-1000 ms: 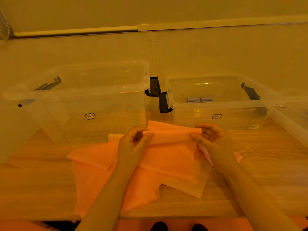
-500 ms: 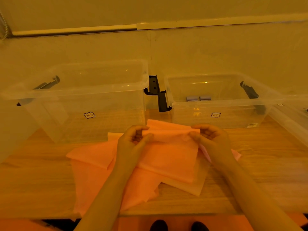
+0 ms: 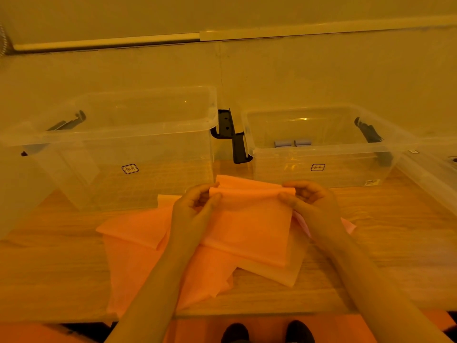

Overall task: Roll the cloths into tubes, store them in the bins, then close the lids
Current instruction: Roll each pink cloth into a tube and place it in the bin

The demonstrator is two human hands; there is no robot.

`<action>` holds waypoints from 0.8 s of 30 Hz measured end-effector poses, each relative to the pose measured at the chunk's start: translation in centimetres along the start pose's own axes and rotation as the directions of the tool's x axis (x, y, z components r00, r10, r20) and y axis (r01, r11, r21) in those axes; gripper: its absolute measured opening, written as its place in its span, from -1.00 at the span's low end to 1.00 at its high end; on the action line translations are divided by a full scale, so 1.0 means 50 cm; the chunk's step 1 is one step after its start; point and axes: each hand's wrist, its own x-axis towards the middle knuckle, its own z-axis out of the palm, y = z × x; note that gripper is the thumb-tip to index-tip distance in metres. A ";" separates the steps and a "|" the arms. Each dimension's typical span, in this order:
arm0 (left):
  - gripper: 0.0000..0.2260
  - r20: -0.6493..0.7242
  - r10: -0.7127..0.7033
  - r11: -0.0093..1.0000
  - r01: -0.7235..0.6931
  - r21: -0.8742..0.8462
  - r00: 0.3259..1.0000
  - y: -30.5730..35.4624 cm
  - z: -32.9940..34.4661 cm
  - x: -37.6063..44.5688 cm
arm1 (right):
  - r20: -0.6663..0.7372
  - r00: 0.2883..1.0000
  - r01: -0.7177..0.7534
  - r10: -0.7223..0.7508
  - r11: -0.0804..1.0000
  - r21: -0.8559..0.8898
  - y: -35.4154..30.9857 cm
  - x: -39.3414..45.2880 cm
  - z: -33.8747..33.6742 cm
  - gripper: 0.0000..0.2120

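Note:
Several orange cloths point(image 3: 153, 258) lie overlapped on the wooden table point(image 3: 49, 273). The top cloth point(image 3: 249, 219) has its far edge turned over into a small roll. My left hand point(image 3: 195, 206) pinches the left end of that roll and my right hand point(image 3: 309, 204) pinches the right end. Behind them stand two clear plastic bins without lids: a larger left bin point(image 3: 111, 147) with nothing seen in it, and a right bin point(image 3: 321, 144) holding two small grey rolls point(image 3: 293, 142).
Black latch handles point(image 3: 232, 134) hang between the bins and on their outer ends. A clear lid point(image 3: 435, 174) lies at the far right. A wall rises close behind the bins. My shoes point(image 3: 267, 332) show below the table's front edge.
Both hands have stayed on the far edge of the top cloth, the rolled edge turning only slightly; the view has shifted a little.

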 end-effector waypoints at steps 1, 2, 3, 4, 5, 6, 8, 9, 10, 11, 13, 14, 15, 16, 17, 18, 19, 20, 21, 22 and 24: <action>-0.75 -0.002 0.004 1.000 -0.004 -0.021 1.000 0.000 -0.001 -0.001 | 0.001 1.000 -0.008 0.008 1.000 0.004 0.001 0.000 0.001 -0.73; -0.75 -0.008 0.014 1.000 -0.014 -0.025 1.000 0.000 -0.001 -0.001 | 0.003 1.000 -0.015 0.015 1.000 0.008 0.001 0.000 0.001 -0.72; -0.77 -0.013 0.028 1.000 -0.028 -0.013 1.000 -0.001 -0.002 0.000 | 0.006 1.000 -0.018 0.018 1.000 0.008 0.002 0.000 0.002 -0.72; -0.79 -0.016 0.035 0.999 -0.035 0.000 0.999 -0.002 -0.002 0.001 | 0.008 1.000 -0.018 0.018 1.000 0.006 0.003 0.000 0.002 -0.72; -0.79 -0.017 0.031 1.000 -0.031 0.003 0.999 -0.002 -0.002 0.002 | 0.009 1.000 -0.016 0.016 1.000 0.001 0.004 0.001 0.001 -0.72; -0.77 -0.016 0.017 1.000 -0.017 -0.006 1.000 -0.001 -0.002 0.002 | 0.012 1.000 -0.014 0.014 1.000 -0.003 0.004 0.001 0.000 -0.70; -0.74 -0.009 -0.023 0.999 0.022 -0.041 1.000 0.001 -0.004 0.003 | 0.019 1.000 -0.013 0.013 1.000 0.001 0.005 0.004 -0.001 -0.66; -0.73 -0.005 -0.040 0.998 0.040 -0.055 0.999 0.001 -0.005 0.004 | 0.023 1.000 -0.018 0.018 1.000 0.011 0.007 0.006 -0.002 -0.63; -0.73 -0.005 -0.053 0.997 0.053 -0.064 0.999 0.002 -0.005 0.004 | 0.027 0.999 -0.021 0.020 1.000 0.021 0.008 0.007 -0.002 -0.62; -0.72 -0.008 -0.061 0.996 0.060 -0.069 0.998 0.002 -0.005 0.005 | 0.030 0.999 -0.021 0.020 0.999 0.025 0.009 0.008 -0.003 -0.62; -0.72 -0.015 -0.071 0.994 0.070 -0.084 0.997 0.002 -0.005 0.006 | 0.038 0.999 -0.019 0.018 1.000 0.021 0.011 0.008 -0.004 -0.64; -0.71 -0.016 -0.077 0.993 0.075 -0.090 0.997 0.002 -0.004 0.006 | 0.043 0.999 -0.017 0.016 1.000 0.023 0.012 0.007 -0.005 -0.66; -0.71 -0.016 -0.081 0.993 0.080 -0.092 0.997 0.001 -0.004 0.006 | 0.046 0.999 -0.018 0.017 1.000 0.025 0.011 0.007 -0.005 -0.68; -0.70 -0.016 -0.085 0.993 0.083 -0.088 0.996 0.001 -0.004 0.005 | 0.048 0.999 -0.021 0.020 0.999 0.026 0.012 0.006 -0.005 -0.68; -0.70 -0.017 -0.086 0.993 0.085 -0.081 0.996 0.000 -0.005 0.005 | 0.048 0.999 -0.025 0.024 0.999 0.026 0.012 0.006 -0.005 -0.68; -0.69 -0.018 -0.084 0.994 0.082 -0.074 0.996 0.001 -0.005 0.005 | 0.048 0.998 -0.028 0.026 0.999 0.025 0.012 0.006 -0.005 -0.67; -0.69 -0.019 -0.080 0.994 0.078 -0.071 0.997 0.001 -0.006 0.005 | 0.049 0.998 -0.032 0.030 0.999 0.024 0.012 0.006 -0.005 -0.66; -0.69 -0.019 -0.075 0.995 0.073 -0.069 0.997 0.002 -0.006 0.005 | 0.052 0.998 -0.036 0.034 0.999 0.023 0.013 0.006 -0.006 -0.65; -0.69 -0.020 -0.072 0.995 0.071 -0.066 0.997 0.003 -0.006 0.005 | 0.055 0.998 -0.041 0.040 0.999 0.020 0.013 0.006 -0.006 -0.64; -0.69 -0.020 -0.073 0.996 0.072 -0.061 0.997 0.003 -0.006 0.005 | 0.057 0.997 -0.043 0.042 0.999 0.017 0.013 0.006 -0.005 -0.63; -0.68 -0.023 -0.076 0.996 0.075 -0.058 0.997 0.002 -0.006 0.005 | 0.057 0.997 -0.043 0.042 0.999 0.020 0.013 0.005 -0.005 -0.65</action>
